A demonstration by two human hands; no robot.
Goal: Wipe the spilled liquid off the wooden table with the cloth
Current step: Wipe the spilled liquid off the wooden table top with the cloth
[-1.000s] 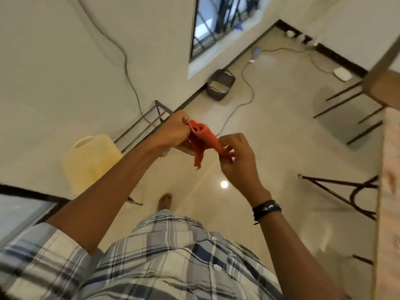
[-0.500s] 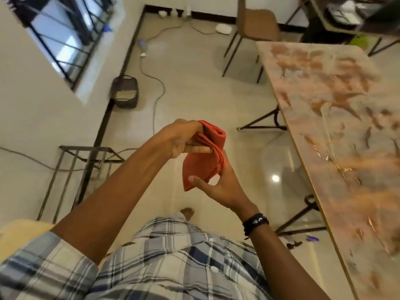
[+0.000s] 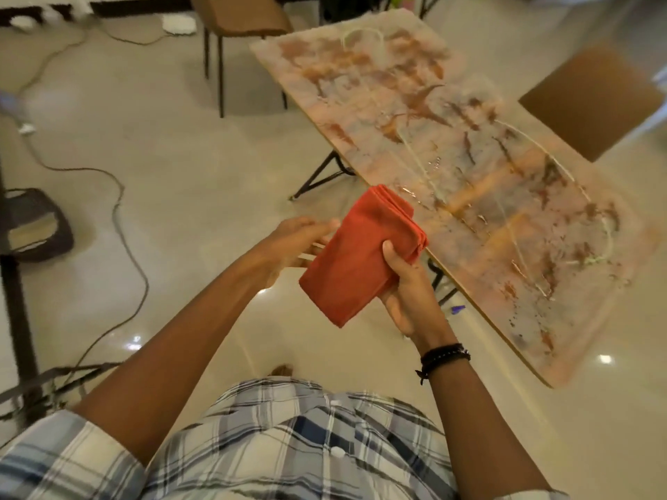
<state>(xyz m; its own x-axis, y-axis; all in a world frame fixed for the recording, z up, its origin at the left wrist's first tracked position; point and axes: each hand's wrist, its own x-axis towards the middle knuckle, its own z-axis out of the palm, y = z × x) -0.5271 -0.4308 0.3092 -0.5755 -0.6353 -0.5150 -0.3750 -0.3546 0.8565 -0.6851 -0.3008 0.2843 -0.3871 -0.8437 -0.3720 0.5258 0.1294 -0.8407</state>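
A red cloth, folded into a flat pad, is held in the air just left of the wooden table. My right hand grips it from the right, thumb on top. My left hand touches its left edge with the fingers stretched out flat. The tabletop is pale with brown streaks, and shiny wet streaks of spilled liquid run across its middle. The cloth's far corner overlaps the table's near edge in the view; I cannot tell whether it touches.
A brown chair stands at the table's far end and another brown seat on its right side. Cables trail over the tiled floor at left, beside a dark basket. Black table legs show under the edge.
The view has swung from the wall and window round to the table. The cloth, twisted between both hands a second ago, is now folded flat and held closer to the table.
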